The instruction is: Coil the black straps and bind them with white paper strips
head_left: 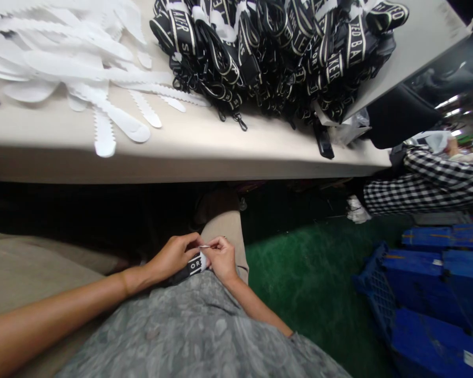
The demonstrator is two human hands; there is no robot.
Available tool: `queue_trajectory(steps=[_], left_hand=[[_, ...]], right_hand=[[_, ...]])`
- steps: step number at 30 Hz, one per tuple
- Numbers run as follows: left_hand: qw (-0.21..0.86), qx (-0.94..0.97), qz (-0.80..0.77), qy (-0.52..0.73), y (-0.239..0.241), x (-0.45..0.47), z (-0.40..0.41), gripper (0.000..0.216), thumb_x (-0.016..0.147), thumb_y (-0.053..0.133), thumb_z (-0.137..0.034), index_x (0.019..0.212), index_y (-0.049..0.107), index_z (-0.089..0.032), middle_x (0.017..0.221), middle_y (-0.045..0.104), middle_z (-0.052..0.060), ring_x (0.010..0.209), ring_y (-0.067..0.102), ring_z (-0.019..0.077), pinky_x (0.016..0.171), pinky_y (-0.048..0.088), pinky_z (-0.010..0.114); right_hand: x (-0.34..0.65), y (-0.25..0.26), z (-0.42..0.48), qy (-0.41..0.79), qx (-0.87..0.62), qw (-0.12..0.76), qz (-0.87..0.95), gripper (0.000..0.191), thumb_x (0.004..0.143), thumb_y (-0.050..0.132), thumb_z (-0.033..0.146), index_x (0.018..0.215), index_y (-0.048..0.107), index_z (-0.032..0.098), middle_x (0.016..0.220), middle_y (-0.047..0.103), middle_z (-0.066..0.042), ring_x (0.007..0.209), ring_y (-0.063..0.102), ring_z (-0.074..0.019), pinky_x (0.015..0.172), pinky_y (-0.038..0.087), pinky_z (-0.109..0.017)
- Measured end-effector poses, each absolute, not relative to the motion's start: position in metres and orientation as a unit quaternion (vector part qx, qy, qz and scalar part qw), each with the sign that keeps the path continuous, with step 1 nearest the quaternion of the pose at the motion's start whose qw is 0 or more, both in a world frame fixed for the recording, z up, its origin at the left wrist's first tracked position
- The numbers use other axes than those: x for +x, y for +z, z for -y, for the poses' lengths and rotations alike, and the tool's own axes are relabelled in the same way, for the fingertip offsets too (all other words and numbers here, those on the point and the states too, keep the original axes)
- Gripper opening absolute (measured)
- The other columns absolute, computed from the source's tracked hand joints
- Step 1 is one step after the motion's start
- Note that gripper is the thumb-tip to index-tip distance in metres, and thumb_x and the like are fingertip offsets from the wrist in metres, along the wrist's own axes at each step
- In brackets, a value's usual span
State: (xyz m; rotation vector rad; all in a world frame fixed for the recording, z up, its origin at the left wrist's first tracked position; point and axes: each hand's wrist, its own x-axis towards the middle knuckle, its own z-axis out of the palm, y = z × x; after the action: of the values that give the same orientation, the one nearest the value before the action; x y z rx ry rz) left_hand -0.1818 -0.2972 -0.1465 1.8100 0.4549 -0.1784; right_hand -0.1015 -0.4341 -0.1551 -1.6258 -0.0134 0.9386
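In my lap lies a folded black strap (186,270) with white lettering, a white serrated strip (204,261) wrapped around it. My left hand (178,254) is closed, thumb and fingers pinching at the strip's upper end from the left. Opposite it, my right hand (222,259) pinches the same strip from the right. The fingertips of both hands nearly meet, and they partly hide the strip's end. The far part of the strap disappears under my left hand and wrist.
Loose white strips (74,68) lie piled on the table (220,152) at left. Beside them is a heap of black lettered straps (268,58) with metal hooks. Blue crates (418,283) stand on the green floor at right, near a person in a checkered garment (425,184).
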Motion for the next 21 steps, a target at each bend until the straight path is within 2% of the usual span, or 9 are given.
queue_trajectory(steps=[4, 8, 14, 17, 21], left_hand=[[0.560, 0.796, -0.210, -0.089, -0.149, -0.187, 0.299, 0.021, 0.079, 0.052, -0.030, 0.075, 0.068, -0.017, 0.073, 0.070, 0.002, 0.072, 0.065, 0.0185, 0.065, 0.042, 0.024], [0.540, 0.806, -0.212, -0.118, -0.148, -0.186, 0.297, 0.022, 0.077, 0.052, -0.030, 0.078, 0.070, -0.017, 0.074, 0.071, 0.002, 0.072, 0.065, 0.0188, 0.064, 0.042, 0.024], [0.573, 0.790, -0.188, -0.113, -0.143, -0.178, 0.291, 0.030, 0.084, 0.052, -0.040, 0.091, 0.068, -0.016, 0.074, 0.071, 0.002, 0.069, 0.065, 0.0179, 0.063, 0.043, 0.023], [0.569, 0.798, -0.142, -0.138, -0.143, -0.175, 0.287, 0.027, 0.084, 0.052, -0.036, 0.085, 0.071, -0.016, 0.077, 0.071, 0.003, 0.073, 0.066, 0.0181, 0.064, 0.042, 0.023], [0.548, 0.814, -0.102, -0.165, -0.144, -0.173, 0.283, 0.026, 0.085, 0.049, -0.029, 0.087, 0.072, -0.016, 0.077, 0.071, 0.003, 0.070, 0.064, 0.0166, 0.061, 0.039, 0.022]], right_hand=[[-0.105, -0.161, 0.442, 0.403, -0.723, 0.557, 0.065, 0.018, 0.073, 0.067, 0.033, 0.074, 0.056, 0.018, 0.048, 0.053, 0.007, 0.035, 0.050, -0.0106, 0.032, 0.034, -0.017], [-0.105, -0.166, 0.450, 0.374, -0.764, 0.503, 0.152, 0.010, 0.078, 0.061, 0.025, 0.073, 0.055, 0.020, 0.047, 0.050, 0.007, 0.040, 0.052, -0.0108, 0.039, 0.035, -0.018], [-0.102, -0.164, 0.453, 0.300, -0.798, 0.475, 0.218, 0.009, 0.080, 0.058, 0.022, 0.071, 0.055, 0.020, 0.057, 0.053, 0.004, 0.052, 0.052, -0.0108, 0.050, 0.040, -0.019], [-0.103, -0.164, 0.453, 0.288, -0.803, 0.473, 0.220, 0.007, 0.078, 0.057, 0.020, 0.071, 0.056, 0.020, 0.060, 0.055, 0.003, 0.055, 0.053, -0.0113, 0.053, 0.040, -0.020], [-0.103, -0.166, 0.454, 0.307, -0.794, 0.480, 0.211, 0.007, 0.076, 0.058, 0.020, 0.070, 0.056, 0.020, 0.061, 0.056, 0.004, 0.055, 0.053, -0.0112, 0.053, 0.040, -0.020]])
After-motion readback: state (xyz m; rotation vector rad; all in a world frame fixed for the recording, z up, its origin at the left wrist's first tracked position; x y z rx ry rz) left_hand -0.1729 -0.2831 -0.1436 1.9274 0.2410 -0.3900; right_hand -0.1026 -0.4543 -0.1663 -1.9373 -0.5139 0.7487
